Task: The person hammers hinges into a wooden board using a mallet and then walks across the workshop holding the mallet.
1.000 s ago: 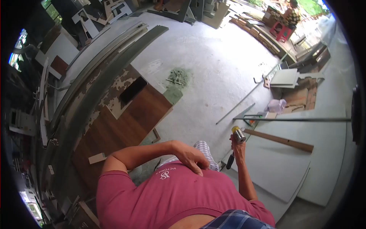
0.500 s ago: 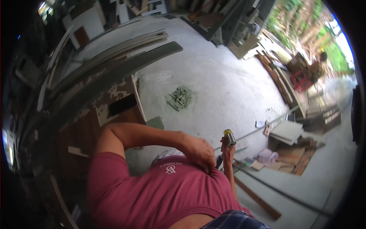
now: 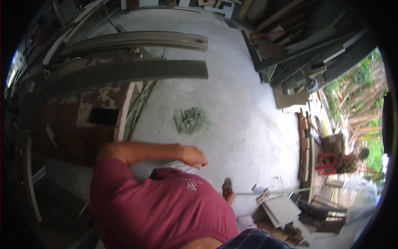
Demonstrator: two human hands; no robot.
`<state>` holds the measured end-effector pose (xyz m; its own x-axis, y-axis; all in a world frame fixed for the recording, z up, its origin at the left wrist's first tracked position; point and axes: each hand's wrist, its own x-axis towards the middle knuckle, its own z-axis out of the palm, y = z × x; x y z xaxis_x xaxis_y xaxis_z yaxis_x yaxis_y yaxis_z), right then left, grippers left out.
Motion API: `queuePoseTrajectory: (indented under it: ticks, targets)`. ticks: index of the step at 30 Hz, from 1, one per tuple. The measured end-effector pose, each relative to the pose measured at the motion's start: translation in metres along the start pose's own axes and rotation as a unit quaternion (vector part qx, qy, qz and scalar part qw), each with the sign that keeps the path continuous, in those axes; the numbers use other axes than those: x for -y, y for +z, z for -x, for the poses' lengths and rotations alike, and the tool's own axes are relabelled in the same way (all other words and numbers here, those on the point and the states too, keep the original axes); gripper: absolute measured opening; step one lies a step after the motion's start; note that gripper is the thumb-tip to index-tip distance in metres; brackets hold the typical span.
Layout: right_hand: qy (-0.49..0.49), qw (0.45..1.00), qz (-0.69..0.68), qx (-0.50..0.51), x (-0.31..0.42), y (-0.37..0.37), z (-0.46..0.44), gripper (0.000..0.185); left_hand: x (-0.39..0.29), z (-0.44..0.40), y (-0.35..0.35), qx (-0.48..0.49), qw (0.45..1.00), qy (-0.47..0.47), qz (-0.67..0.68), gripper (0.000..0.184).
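My left hand (image 3: 193, 157) is in front of the shirt, its arm bent across from the left. Its fingers are curled; whatever they may hold is hidden. Further right, my right hand (image 3: 231, 198) is mostly hidden behind the maroon shirt (image 3: 178, 207). It is closed on a hammer (image 3: 227, 185) with a thick, yellow-tipped metal head. The hammer's handle is out of sight. On the floor beyond both hands lies a pile of greenish scraps (image 3: 191, 120).
Long boards (image 3: 166, 69) extend from the left over a worn wooden surface bearing a dark flat object (image 3: 103, 116). Pale panels (image 3: 282, 211) lie at lower right. By the opening are a red stool (image 3: 326, 163) and what looks like a person (image 3: 352, 161).
The view has turned, so the surroundings have shifted. My left hand has moved left, away from the right hand. My right hand and the hammer now sit lower, more hidden by the shirt.
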<state>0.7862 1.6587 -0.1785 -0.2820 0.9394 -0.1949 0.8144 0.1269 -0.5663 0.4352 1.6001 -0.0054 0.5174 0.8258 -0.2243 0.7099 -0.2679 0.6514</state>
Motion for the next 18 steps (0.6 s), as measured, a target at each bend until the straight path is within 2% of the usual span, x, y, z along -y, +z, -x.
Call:
queuePoseTrajectory:
  ticks: [1, 2, 3, 5, 10, 14, 18]
  targets:
    - [-0.005, 0.998, 0.060, 0.001, -0.009, -0.001, -0.023, 0.040, 0.009, -0.019, -0.007, 0.012, 0.999, -0.046, 0.011, 0.027]
    - [-0.009, 0.998, 0.063, 0.009, -0.022, -0.006, -0.046, 0.040, 0.022, -0.039, -0.004, -0.025, 0.998, -0.054, -0.005, 0.024]
    - [0.002, 0.998, 0.062, 0.018, -0.036, -0.013, -0.062, 0.040, 0.026, -0.056, -0.012, -0.056, 0.998, -0.022, 0.019, 0.020]
    - [0.014, 0.998, 0.053, 0.029, -0.052, -0.016, -0.100, 0.039, 0.028, -0.084, -0.038, -0.088, 0.991, -0.013, 0.099, 0.017]
    - [0.020, 0.998, 0.008, 0.056, -0.060, -0.008, -0.222, 0.038, 0.056, -0.114, -0.096, -0.130, 0.979, -0.060, 0.142, 0.017]
    - [0.038, 0.997, -0.024, 0.062, -0.064, -0.004, -0.330, 0.037, 0.094, -0.143, -0.142, -0.162, 0.971, -0.129, 0.121, 0.018]
    - [0.064, 0.994, -0.045, 0.070, -0.076, -0.010, -0.449, 0.036, 0.149, -0.215, -0.185, -0.196, 0.962, -0.136, 0.135, 0.019]
